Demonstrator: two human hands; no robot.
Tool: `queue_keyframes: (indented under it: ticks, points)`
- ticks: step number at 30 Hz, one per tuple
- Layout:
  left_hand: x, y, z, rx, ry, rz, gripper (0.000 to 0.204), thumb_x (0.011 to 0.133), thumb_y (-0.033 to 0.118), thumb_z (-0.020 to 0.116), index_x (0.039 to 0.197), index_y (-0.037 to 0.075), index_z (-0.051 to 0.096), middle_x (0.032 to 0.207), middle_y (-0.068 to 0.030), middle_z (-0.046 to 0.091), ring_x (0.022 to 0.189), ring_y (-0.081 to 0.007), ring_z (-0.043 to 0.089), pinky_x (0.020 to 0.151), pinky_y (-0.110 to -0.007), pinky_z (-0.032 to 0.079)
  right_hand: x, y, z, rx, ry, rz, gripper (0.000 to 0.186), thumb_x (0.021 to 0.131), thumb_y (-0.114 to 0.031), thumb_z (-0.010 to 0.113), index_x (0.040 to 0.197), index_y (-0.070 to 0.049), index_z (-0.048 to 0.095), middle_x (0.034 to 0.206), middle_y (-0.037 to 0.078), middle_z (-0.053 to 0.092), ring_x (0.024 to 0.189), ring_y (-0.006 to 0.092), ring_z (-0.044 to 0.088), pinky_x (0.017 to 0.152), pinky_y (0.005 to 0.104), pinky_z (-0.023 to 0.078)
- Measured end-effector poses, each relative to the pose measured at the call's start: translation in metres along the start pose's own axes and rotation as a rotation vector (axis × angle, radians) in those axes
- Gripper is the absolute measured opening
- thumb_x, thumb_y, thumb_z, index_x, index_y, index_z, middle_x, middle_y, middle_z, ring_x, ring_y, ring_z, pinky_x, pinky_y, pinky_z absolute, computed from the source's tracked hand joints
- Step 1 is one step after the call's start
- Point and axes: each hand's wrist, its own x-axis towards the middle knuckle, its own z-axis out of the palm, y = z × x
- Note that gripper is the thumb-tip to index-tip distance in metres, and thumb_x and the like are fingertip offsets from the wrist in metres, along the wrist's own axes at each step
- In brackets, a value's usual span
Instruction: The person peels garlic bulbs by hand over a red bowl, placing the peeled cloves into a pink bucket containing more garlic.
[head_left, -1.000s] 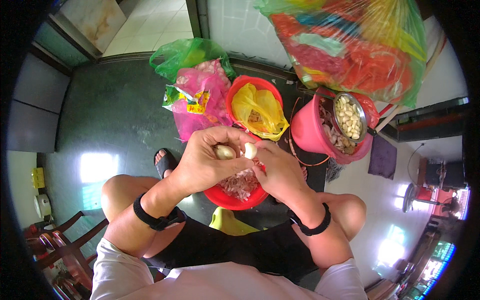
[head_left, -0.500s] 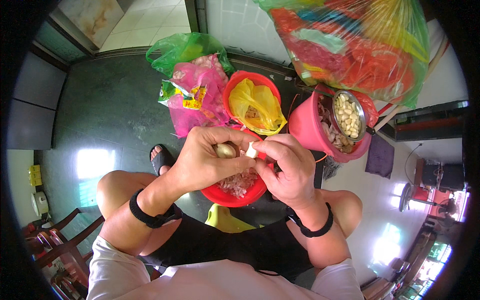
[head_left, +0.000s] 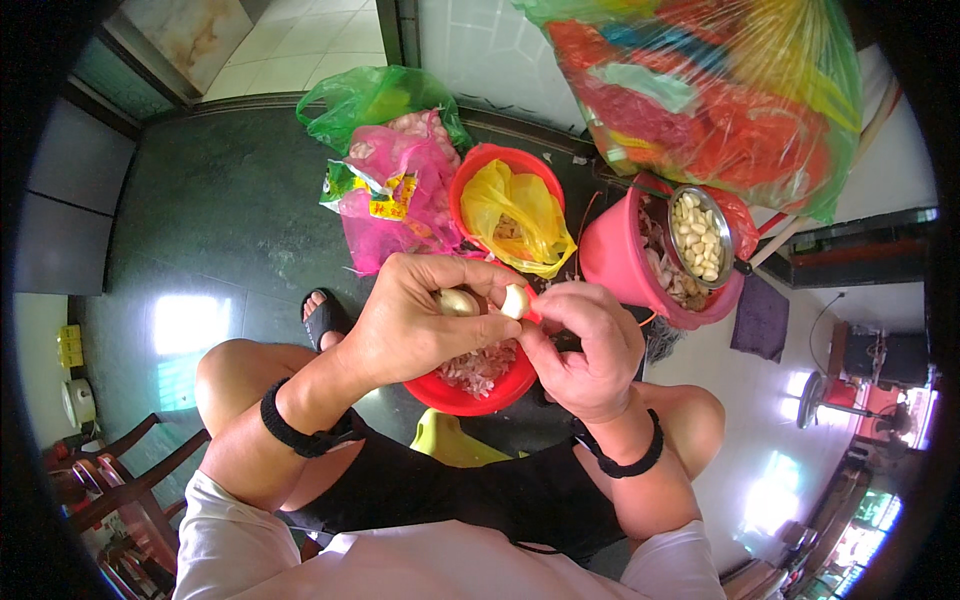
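My left hand [head_left: 420, 315] pinches a pale garlic clove [head_left: 515, 301] between thumb and fingertips. A second, larger garlic piece [head_left: 457, 303] rests in its curled palm. Just to the right, my right hand [head_left: 588, 345] has thumb and forefinger closed beside the pinched clove; whatever they may hold is too small to make out. Both hands hover over a red basin [head_left: 470, 403] with papery garlic skins [head_left: 478, 370] in it. Part of the basin is hidden by my hands.
Beyond my hands stand a red bucket with a yellow bag [head_left: 510, 200] and a pink net bag of garlic [head_left: 400, 215]. At right, a metal bowl of peeled cloves [head_left: 697, 235] sits on a pink bucket [head_left: 615, 250]. A bulging plastic bag [head_left: 700, 110] hangs above.
My right hand has shifted slightly right and down, its fingertips drawing back from the clove. The clove stays in my left fingers, with more of its side showing.
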Motion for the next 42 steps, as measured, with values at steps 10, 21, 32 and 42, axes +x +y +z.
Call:
queue_keyframes:
  ticks: [10,21,32,42]
  points:
    - [0.0017,0.0014,-0.0050,0.000,-0.019,0.014,0.029,0.083,-0.001,0.086,0.111,-0.001,0.077,0.099,-0.0038,0.077,0.088,-0.0084,0.068,0.080,-0.026,0.059,0.0103,-0.0016,-0.0050,-0.055,-0.066,-0.081,0.045,0.076,0.006,0.082,0.118,-0.007,0.073,0.098,0.009,0.072,0.082,0.0267,0.074,0.068,0.0363,0.061]
    - [0.0025,0.0003,-0.0093,0.001,-0.076,-0.059,0.033,0.079,0.001,0.091,0.109,0.000,0.076,0.096,-0.0034,0.076,0.085,-0.0093,0.069,0.077,-0.026,0.059,0.0101,-0.0008,-0.0082,0.025,-0.068,-0.017,0.022,0.081,0.001,0.084,0.101,-0.004,0.075,0.093,0.009,0.069,0.077,0.0248,0.071,0.065,0.0346,0.057]
    - [0.0018,0.0048,-0.0048,-0.199,-0.123,-0.156,0.033,0.085,0.002,0.087,0.117,0.002,0.076,0.094,-0.0010,0.074,0.083,-0.0060,0.066,0.074,-0.024,0.055,0.0097,-0.0049,-0.0080,-0.021,-0.072,-0.012,0.018,0.088,0.000,0.078,0.101,-0.004,0.066,0.095,0.013,0.064,0.082,0.0305,0.068,0.069,0.0387,0.056]
    - [0.0029,0.0052,-0.0083,-0.355,-0.140,-0.187,0.039,0.085,-0.003,0.084,0.123,0.000,0.073,0.103,-0.0041,0.076,0.092,-0.0090,0.069,0.083,-0.026,0.058,0.0078,-0.0035,-0.0087,-0.008,-0.046,-0.024,0.014,0.092,-0.004,0.075,0.102,-0.003,0.065,0.096,0.014,0.064,0.082,0.0319,0.067,0.070,0.0385,0.056]
